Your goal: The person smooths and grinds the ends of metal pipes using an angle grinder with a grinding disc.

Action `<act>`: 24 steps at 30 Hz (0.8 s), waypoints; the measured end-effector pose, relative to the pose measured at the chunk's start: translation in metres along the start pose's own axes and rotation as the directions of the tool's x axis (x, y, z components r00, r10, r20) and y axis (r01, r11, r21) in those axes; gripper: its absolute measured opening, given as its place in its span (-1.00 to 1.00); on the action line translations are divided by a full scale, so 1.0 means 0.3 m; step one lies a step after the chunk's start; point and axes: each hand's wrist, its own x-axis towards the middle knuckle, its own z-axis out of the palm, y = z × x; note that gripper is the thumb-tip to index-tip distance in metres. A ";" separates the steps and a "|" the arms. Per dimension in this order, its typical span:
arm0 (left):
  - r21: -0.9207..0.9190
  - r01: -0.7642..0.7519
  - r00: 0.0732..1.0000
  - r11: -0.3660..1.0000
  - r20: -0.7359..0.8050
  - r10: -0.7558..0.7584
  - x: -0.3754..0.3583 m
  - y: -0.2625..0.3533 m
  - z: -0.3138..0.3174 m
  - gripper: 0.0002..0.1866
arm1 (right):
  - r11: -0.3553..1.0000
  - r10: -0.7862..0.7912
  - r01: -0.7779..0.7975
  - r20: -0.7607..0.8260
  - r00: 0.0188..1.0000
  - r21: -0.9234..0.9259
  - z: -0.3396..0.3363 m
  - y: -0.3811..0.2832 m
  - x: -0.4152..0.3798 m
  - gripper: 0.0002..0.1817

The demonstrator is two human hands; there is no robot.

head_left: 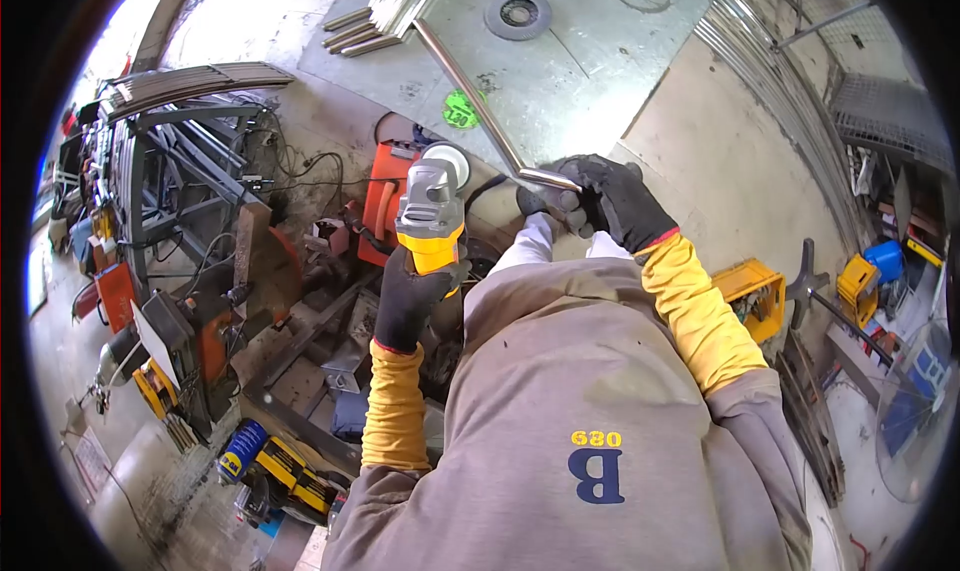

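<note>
My left hand (408, 299), in a black glove, is wrapped round the body of a grey and yellow cordless angle grinder (430, 211). A pale round disc (450, 161) shows at the grinder's far end. My right hand (622, 203), also gloved, is closed on the near end of a shiny metal tube (468, 103), beside my knees. From there the tube slants forward and left across the floor sheet. Its near section (550, 179) bends or joins at an angle. The grinder's disc is apart from the tube, to its left.
Several metal tubes (385, 11) lie ahead, near a loose grey disc (518, 15) on the metal sheet (600, 61). An orange-red machine (385, 196) stands beside the grinder. Racked frames (190, 151) fill the left; long tubes (780, 101) and yellow crates (752, 296) lie right.
</note>
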 end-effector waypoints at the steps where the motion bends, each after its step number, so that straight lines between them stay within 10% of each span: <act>1: 0.147 -0.049 0.998 0.988 -0.039 0.055 0.004 -0.006 0.019 -0.54 | 0.982 -0.023 0.024 0.009 1.000 -0.186 -0.029 0.021 0.026 -0.62; 7: 0.377 -0.184 0.955 0.908 -0.151 0.256 -0.008 -0.017 0.159 -0.54 | 0.870 0.216 -0.278 -0.192 0.957 -0.406 0.101 -0.055 0.005 -0.67; 9: 0.400 -0.162 0.956 0.902 -0.162 0.244 -0.014 -0.043 0.161 -0.54 | 0.252 -0.444 0.118 -0.007 0.896 -0.960 0.090 0.012 0.006 -0.61; 12: 0.387 -0.152 0.952 0.910 -0.190 0.239 -0.018 -0.099 0.151 -0.51 | 0.040 -0.489 0.130 0.094 0.867 -0.991 0.121 -0.028 -0.029 -0.62; 20: 0.614 -0.179 0.932 0.769 -0.145 0.332 -0.019 -0.139 0.139 -0.34 | -0.122 -0.597 0.180 0.217 0.772 -0.976 0.130 -0.018 -0.028 -0.59; 24: 0.751 -0.228 0.871 0.619 -0.128 0.475 0.002 -0.173 0.145 -0.32 | 0.026 -0.667 0.267 0.182 0.723 -0.963 0.114 0.011 0.009 -0.61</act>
